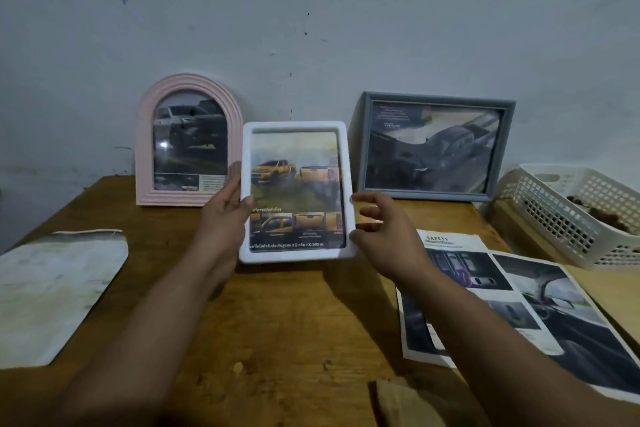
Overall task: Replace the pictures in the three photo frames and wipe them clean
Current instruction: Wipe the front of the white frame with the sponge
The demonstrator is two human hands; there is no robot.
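While the left hand grips the white frame upright by its edge, thumb across the front, the right hand hovers loosely curled beside it, empty, apparently steadying it between the pink frame and grey frame.

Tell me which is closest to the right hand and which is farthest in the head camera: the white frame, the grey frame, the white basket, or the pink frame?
From the right hand:
1. White frame, right beside its fingertips, held in the left hand.
2. Grey frame, standing just behind, against the wall.
3. Pink frame at back left and white basket at far right: too close to call.
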